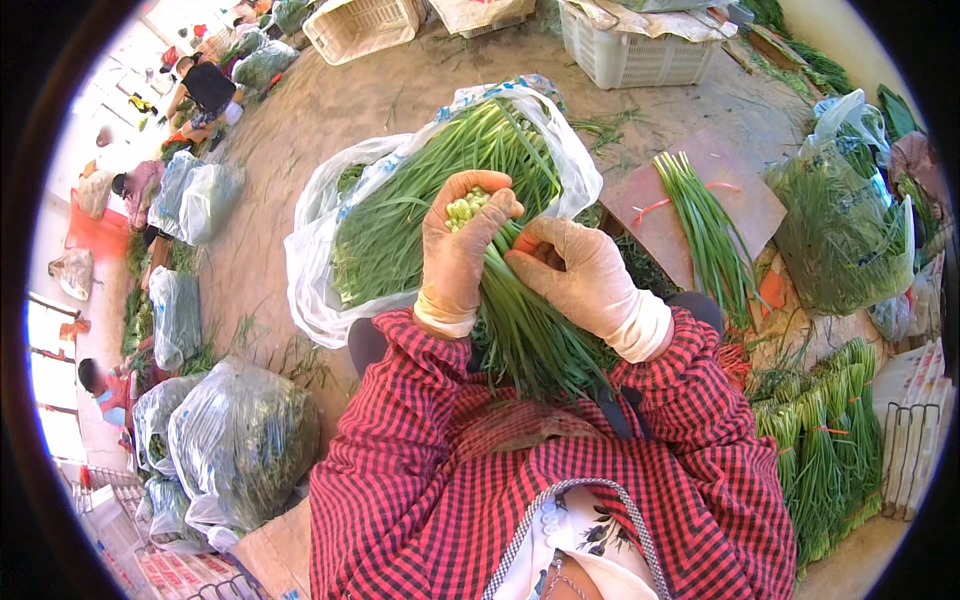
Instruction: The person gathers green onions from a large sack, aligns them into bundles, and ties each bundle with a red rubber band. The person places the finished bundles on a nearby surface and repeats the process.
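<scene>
My left hand (455,245), in a pale, soiled glove, is closed round a bunch of garlic chives (535,335). The cut stem ends stick up between thumb and fingers, and the long green leaves hang down toward my lap. My right hand (590,275), gloved too, has its fingers curled in a pinch against the right side of the bunch; what lies between the fingertips is hidden. Just beyond both hands, an open white plastic bag (315,255) is full of loose chives (400,220). To the right, a smaller bunch (695,210) lies on a board (635,185) across a red tie (652,211).
Tied bundles of chives (825,440) stand at the lower right, below a filled plastic bag (845,220). Large stuffed bags (245,440) sit at my left. Pale crates (640,62) stand at the back. Other people (207,88) crouch along the far left.
</scene>
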`<state>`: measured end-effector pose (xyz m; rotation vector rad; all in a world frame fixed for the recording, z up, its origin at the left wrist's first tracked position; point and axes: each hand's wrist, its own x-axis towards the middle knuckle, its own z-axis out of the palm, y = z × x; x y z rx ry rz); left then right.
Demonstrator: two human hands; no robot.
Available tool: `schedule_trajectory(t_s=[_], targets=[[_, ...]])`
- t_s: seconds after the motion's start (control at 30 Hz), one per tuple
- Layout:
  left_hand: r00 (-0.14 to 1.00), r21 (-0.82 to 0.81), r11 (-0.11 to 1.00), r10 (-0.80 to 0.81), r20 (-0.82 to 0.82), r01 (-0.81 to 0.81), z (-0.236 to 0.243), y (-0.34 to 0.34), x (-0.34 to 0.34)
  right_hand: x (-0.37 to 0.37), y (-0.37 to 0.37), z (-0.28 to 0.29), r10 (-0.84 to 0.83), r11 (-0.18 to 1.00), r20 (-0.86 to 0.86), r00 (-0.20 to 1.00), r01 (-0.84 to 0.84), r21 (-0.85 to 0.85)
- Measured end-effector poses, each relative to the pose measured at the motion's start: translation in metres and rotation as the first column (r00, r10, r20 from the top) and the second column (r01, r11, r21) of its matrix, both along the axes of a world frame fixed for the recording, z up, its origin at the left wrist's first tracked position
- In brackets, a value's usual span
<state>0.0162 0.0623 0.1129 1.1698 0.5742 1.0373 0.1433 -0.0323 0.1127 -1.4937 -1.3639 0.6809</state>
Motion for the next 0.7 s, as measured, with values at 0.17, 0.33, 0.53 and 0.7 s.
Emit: schedule_trajectory(t_s=[0.17, 0.33, 0.53, 0.7], targets=[[0.99, 0.155, 0.987, -0.015, -0.14, 0.037, -0.002, -0.002, -0.002, 0.01, -0.002, -0.002, 0.128, 0.991, 0.045, 0.991, -0.13, 0.032], [0.966, 0.255, 0.954, -0.093, -0.24, 0.156, -0.001, -0.003, -0.006, 0.025, 0.003, -0.007, 0.31, 0.915, -0.571, 0.761, -0.402, -0.039], [0.94, 0.19, 0.942, -0.222, -0.261, 0.275, 0.003, -0.007, -0.015, 0.033, -0.002, -0.005, 0.365, 0.862, -0.675, 0.641, -0.507, -0.016], [0.933, 0.248, 0.921, -0.232, -0.277, 0.302, 0.006, -0.001, -0.029, 0.057, -0.007, 0.009, 0.364, 0.858, -0.649, 0.668, -0.512, -0.047]])
